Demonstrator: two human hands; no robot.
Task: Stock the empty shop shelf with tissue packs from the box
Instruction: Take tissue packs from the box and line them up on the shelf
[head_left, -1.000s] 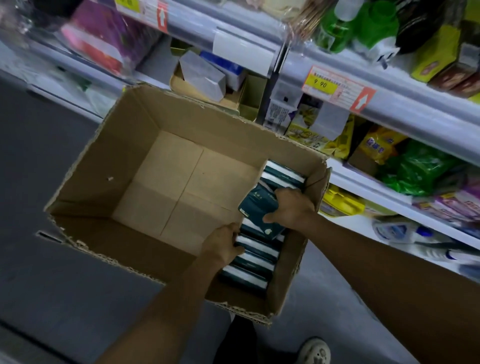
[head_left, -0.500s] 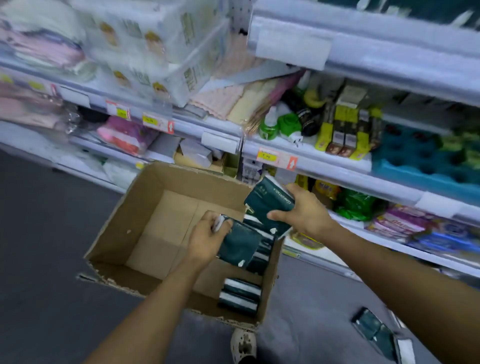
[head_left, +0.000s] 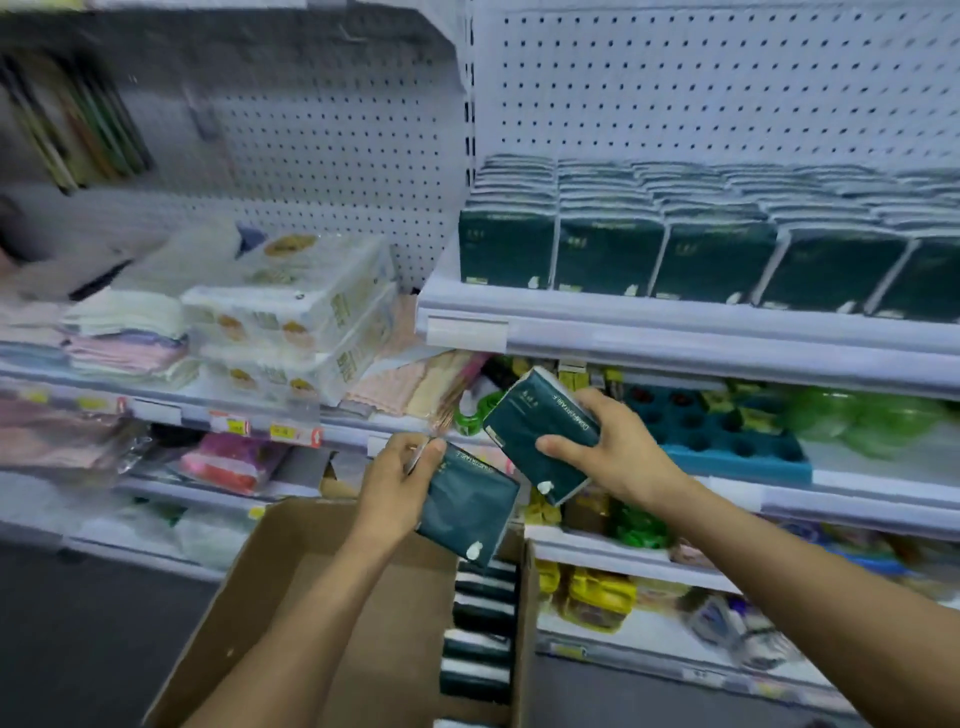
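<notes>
shelf (head_left: 675, 332) front packed with tissue rows (head_left: 701, 249); open air above rows.

Dim, bluish light; heavy motion blur leftward, wide-angle bending at edges.

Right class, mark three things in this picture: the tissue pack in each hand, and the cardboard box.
Pack in left hand (head_left: 467, 506), head view, on its dark green front.
Pack in right hand (head_left: 540, 423), head view, on its printed face.
Cardboard box (head_left: 384, 634), head view, on its bare inner floor.

You held two dark green packs tilted above the box (head_left: 363, 613): one (head_left: 467, 506) lower left, one (head_left: 545, 431) higher right. More packs (head_left: 480, 631) stood inside; rows (head_left: 675, 249) filled the shelf (head_left: 727, 340).
</notes>
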